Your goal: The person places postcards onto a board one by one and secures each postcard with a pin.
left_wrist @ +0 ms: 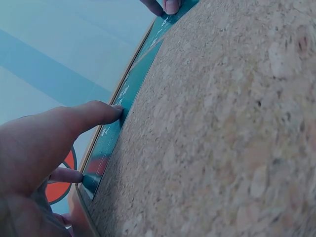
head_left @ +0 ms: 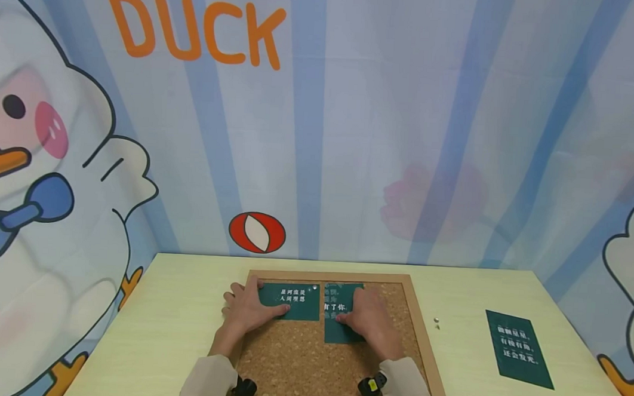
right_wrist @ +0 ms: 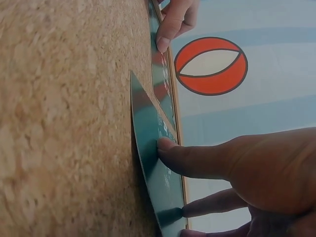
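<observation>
A dark green card (head_left: pixel 302 311) with white lettering lies along the top left of a wood-framed corkboard (head_left: pixel 292 364), a small pin near its upper right corner. My left hand (head_left: pixel 248 307) rests at that card's left end, its thumb touching the face and fingers spread over the frame. Right beside it, a second green card (head_left: pixel 337 335) lies at the top of the cork, its lower edge slightly raised in the right wrist view. On this card sits my right hand (head_left: pixel 372 320), thumb on the face, fingertips near the top edge; the hand covers its right part.
A third green card (head_left: pixel 520 350) with white lettering lies on the pale table (head_left: pixel 463 385) at the right. Two small pins (head_left: pixel 436 321) lie between it and the board. A cartoon duck curtain (head_left: pixel 352 134) hangs behind the table.
</observation>
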`<state>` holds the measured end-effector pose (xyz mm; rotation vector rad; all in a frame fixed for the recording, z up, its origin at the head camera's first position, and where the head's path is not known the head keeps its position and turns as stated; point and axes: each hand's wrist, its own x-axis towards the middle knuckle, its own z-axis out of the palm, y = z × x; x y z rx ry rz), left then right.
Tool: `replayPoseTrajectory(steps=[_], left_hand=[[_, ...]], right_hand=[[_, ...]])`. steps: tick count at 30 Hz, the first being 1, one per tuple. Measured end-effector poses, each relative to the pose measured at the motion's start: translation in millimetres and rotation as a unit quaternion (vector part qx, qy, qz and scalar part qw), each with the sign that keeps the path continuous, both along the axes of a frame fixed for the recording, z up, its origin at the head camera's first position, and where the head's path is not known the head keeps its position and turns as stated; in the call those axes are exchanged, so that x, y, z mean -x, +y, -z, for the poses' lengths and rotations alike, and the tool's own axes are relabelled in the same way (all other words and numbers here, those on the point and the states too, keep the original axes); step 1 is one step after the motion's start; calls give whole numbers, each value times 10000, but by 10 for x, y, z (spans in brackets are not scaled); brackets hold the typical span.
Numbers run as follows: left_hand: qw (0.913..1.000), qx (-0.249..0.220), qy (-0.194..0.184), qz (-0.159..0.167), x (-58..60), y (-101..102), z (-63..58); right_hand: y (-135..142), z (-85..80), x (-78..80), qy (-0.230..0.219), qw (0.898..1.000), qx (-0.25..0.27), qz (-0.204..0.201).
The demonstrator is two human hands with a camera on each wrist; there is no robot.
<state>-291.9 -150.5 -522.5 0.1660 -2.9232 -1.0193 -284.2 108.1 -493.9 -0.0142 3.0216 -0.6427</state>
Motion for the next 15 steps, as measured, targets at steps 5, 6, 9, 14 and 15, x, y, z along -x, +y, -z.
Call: replayPoseTrajectory(steps=[5, 6, 9, 14, 15], left_hand=[[10000, 10, 9, 7, 3, 7, 2], [10000, 17, 11, 9, 4, 8, 3], [10000, 39, 12, 7, 6, 7, 9], [10000, 54, 27, 10, 4, -6, 18], [10000, 60, 30, 8, 3, -9, 21]], right_hand=[[3, -12, -5, -56, 10000, -57, -4], [4, -16, -9, -64, 10000, -57, -2], [6, -20, -17, -73, 9999, -123, -10], [-5, -33, -33, -123, 9998, -185, -22], [-8, -35, -34, -131, 9997, -182, -25]])
